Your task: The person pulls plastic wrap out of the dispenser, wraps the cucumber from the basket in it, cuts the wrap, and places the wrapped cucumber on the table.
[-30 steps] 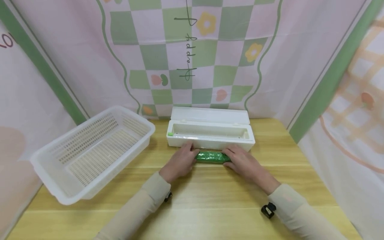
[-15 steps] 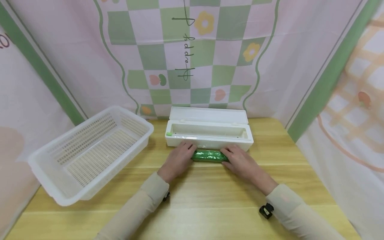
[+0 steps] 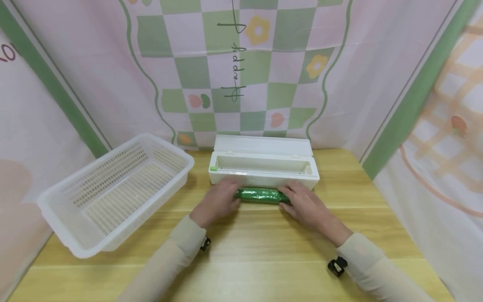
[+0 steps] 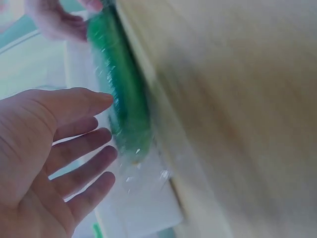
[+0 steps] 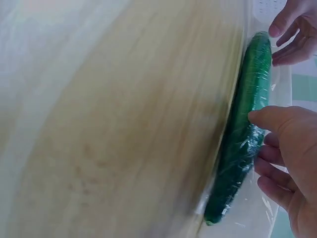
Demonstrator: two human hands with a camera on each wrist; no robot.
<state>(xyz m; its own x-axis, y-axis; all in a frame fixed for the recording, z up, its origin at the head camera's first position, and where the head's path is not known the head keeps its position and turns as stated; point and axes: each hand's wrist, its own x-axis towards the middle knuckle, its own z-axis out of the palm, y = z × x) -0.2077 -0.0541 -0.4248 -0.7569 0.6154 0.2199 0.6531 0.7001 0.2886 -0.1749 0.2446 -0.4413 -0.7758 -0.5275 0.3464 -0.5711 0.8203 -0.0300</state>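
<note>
A green cucumber (image 3: 261, 194) wrapped in clear cling film lies crosswise along the front of a white cling film dispenser box (image 3: 264, 179). My right hand (image 3: 305, 203) holds it near its right end, the thumb (image 5: 265, 117) on its near side and the fingertips along the far side. Around the other end is my left hand (image 3: 218, 201); in the left wrist view its fingers (image 4: 81, 144) are spread and relaxed, thumb tip right at the film. Loose clear film extends past the cucumber's left end there.
The box's lid (image 3: 263, 145) is raised, and a small green piece (image 3: 214, 168) sits at its left front corner. To the left stands a white perforated plastic basket (image 3: 124, 193). Patterned cloth (image 3: 241, 71) hangs behind the wooden table (image 3: 256, 251).
My left hand has slid left along the cucumber toward its end, so more of the green shows between the hands, and its fingers have loosened. My right hand keeps its place.
</note>
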